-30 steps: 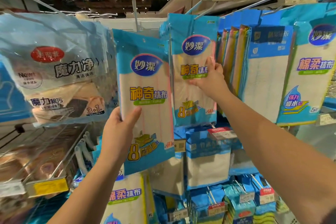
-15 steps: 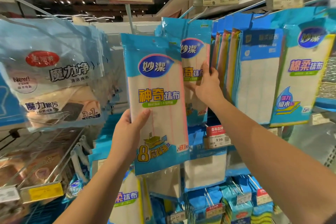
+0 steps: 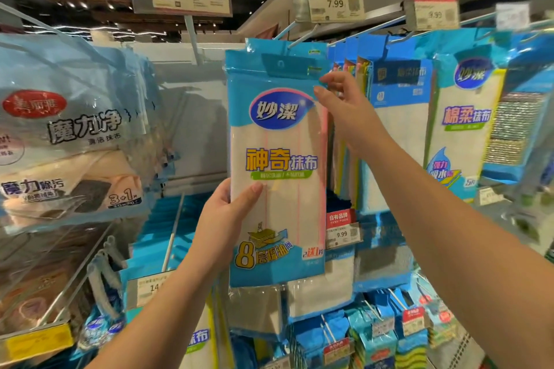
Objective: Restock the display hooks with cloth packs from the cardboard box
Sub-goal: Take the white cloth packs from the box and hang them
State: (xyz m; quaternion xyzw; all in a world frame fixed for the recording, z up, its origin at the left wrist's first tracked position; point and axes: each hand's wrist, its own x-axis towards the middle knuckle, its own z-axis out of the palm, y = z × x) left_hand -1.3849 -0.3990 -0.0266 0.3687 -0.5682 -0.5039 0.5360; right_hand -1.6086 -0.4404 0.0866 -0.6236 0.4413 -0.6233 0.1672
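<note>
Head view, taken from left to right: at the far left hang bulky clear sponge packs [image 3: 69,135] on their own pegs, well apart from the work. Next comes the left hand [image 3: 223,225], whose grip is wrapped round the lower left edge of the cloth pack [image 3: 277,171], thumb laid across the printed front and fingers hidden behind it. The pack stands upright, its long axis vertical, its printed face toward the camera and its blue header with the small hang hole [image 3: 280,63] uppermost. It is held up in front of the display, with its header just below the tip of the display hook [image 3: 301,39] that slants out beneath the 7.99 price tag [image 3: 335,4]. Another pack of the same kind seems to hang already on that hook, right behind. The right hand [image 3: 347,108] reaches to the pack's upper right corner, fingers lightly curled and thumb tip touching the edge; whether it truly pinches the header I cannot tell. Further right hang more cloth packs [image 3: 467,126] in a tight row. By my reading the step in hand is threading this pack onto the hook. The next move calls for lifting the header until the hole meets the hook tip, then pushing the pack back along the wire while keeping it square.
</note>
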